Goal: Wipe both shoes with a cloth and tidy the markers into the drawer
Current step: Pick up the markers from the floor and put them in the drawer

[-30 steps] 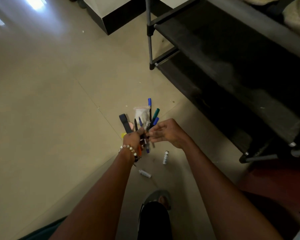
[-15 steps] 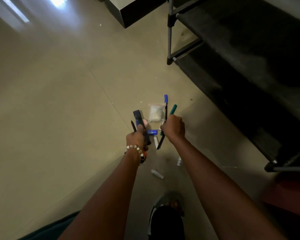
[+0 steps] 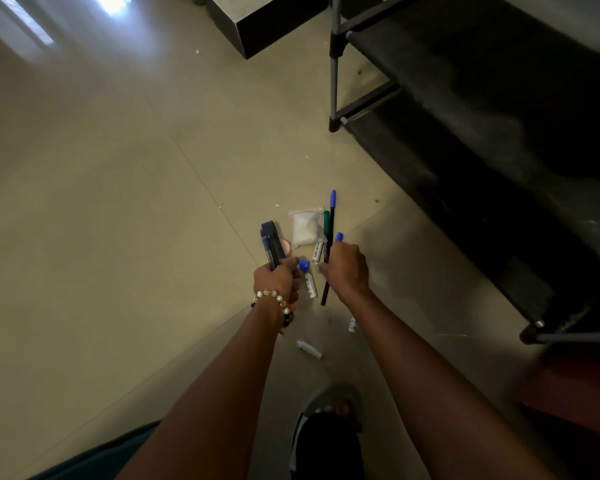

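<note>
My left hand [image 3: 278,280], with a bead bracelet at the wrist, grips a bundle of dark and blue markers [image 3: 271,244] that stick up from the fist. My right hand [image 3: 347,268] holds several more: a long black pen with a blue cap [image 3: 331,220], a green-capped marker [image 3: 325,221] and a white-barrelled one [image 3: 317,251]. Between the two hands lies a white marker with a blue cap [image 3: 309,278]. Two small white marker pieces [image 3: 309,348] lie on the floor nearer me. A small clear bag [image 3: 305,228] lies on the floor behind the hands.
A black shelf rack [image 3: 482,116] with grey metal legs fills the right side. A dark-based cabinet [image 3: 271,26] stands at the top. My sandalled foot [image 3: 329,410] is at the bottom centre. The beige tiled floor [image 3: 101,220] spreads out to the left.
One second ago the hands met over one bundle of markers. They have drawn apart, each holding its own share, and the view has moved closer.
</note>
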Demonstrator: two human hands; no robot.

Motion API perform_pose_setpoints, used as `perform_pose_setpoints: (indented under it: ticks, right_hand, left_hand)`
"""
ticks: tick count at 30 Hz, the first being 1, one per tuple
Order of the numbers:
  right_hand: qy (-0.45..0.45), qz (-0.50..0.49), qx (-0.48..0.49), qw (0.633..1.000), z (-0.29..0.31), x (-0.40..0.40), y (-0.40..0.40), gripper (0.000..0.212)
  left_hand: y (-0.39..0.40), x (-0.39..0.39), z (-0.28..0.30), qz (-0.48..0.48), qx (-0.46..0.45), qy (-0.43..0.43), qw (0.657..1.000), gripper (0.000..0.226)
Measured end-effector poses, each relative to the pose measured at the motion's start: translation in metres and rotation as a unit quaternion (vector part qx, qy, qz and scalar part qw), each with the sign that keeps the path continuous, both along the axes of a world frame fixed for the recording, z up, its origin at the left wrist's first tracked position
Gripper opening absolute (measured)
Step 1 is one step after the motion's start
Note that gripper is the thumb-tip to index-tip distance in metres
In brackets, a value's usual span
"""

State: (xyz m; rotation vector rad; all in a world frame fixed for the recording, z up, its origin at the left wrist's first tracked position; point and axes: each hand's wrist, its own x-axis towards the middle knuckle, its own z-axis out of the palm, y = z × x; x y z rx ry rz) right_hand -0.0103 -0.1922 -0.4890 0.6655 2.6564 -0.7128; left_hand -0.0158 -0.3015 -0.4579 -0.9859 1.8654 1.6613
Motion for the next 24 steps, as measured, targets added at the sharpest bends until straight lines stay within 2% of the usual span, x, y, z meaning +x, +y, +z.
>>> perform_pose_setpoints:
  ticks: [2,4,7,8,10,12,14,16,17,18,19,21,24]
  right_hand:
    - [0.006,-0.027,-0.012,1.0,0.0,0.002,0.003,0.023]
    - [0.016,-0.106,-0.065,0.992,0.0,0.0,0.011,0.025]
    - [0.016,-0.217,-0.278,0.936,0.009,-0.004,0.024,0.027]
    - [0.006,-0.204,-0.364,0.909,0.013,-0.004,0.028,0.027]
    - [-0.036,-0.1,-0.474,0.874,0.026,0.002,0.031,0.025]
    - [-0.083,-0.013,-0.511,0.856,0.036,0.008,0.03,0.026]
    - [-0.096,0.0,-0.527,0.845,0.036,0.01,0.03,0.03]
    - [-0.105,-0.047,-0.488,0.865,0.03,0.01,0.029,0.03]
    - [-0.115,-0.057,-0.415,0.901,0.027,0.011,0.028,0.028]
    - [-0.12,-0.045,-0.306,0.944,0.022,0.014,0.026,0.027]
    - [-0.111,-0.031,-0.208,0.971,0.015,0.017,0.022,0.028]
    - [-0.067,-0.041,-0.129,0.988,0.004,0.026,0.01,0.03]
    - [-0.045,-0.054,-0.092,0.993,-0.005,0.028,-0.001,0.026]
  left_hand:
    - [-0.001,0.0,-0.001,0.001,0.001,-0.005,1.0,0.014]
    - [-0.001,0.002,-0.002,0.001,0.013,-0.001,1.0,0.013]
    - [0.002,0.004,0.0,-0.008,0.034,0.017,0.999,0.026]
    - [0.004,0.002,0.001,-0.012,0.037,0.023,0.999,0.03]
    - [0.005,-0.002,0.003,-0.03,0.03,0.035,0.998,0.035]
    - [0.005,-0.004,0.001,-0.058,0.009,0.043,0.997,0.036]
    - [0.003,-0.003,-0.003,-0.067,-0.025,0.041,0.997,0.029]
    - [-0.002,-0.003,-0.006,-0.053,-0.06,0.03,0.996,0.022]
    - [-0.005,-0.002,-0.006,-0.044,-0.068,0.026,0.996,0.022]
    - [-0.007,-0.002,-0.007,-0.038,-0.068,0.023,0.997,0.025]
    - [-0.008,-0.002,-0.007,-0.037,-0.066,0.019,0.997,0.03]
    - [-0.007,-0.002,-0.006,-0.045,-0.065,0.016,0.997,0.033]
    - [-0.003,0.0,-0.003,-0.032,-0.007,0.016,0.999,0.019]
